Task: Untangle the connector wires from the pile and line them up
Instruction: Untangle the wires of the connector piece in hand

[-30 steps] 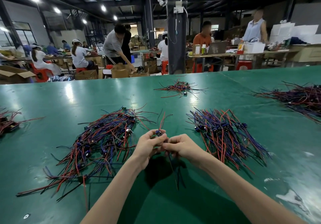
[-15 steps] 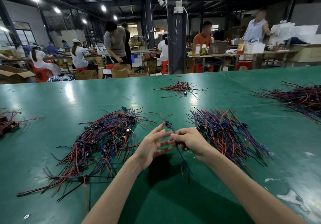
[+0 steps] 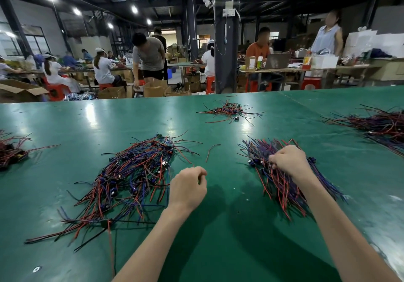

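Both hands have parted since half a second ago: the right hand [image 3: 288, 161] has swung out from the middle and now rests on the lined-up bundle [image 3: 282, 176], while the left hand [image 3: 188, 186] has dropped back, just beside the tangled pile [image 3: 129, 179]. On the right, the grip is curled closed with fingertips pressed into the bundle's wires; whether it still pinches one wire is hidden under the knuckles. On the left, the grip is a loose, nearly closed fist holding nothing visible, apart from the pile. Five wire heaps lie on the green worktop [image 3: 229, 227]: these two, a small one [image 3: 229, 111] farther back, and two cut off at the left [image 3: 11, 150] and right [image 3: 382, 126] edges. One stray wire [image 3: 211, 150] lies between pile and bundle.
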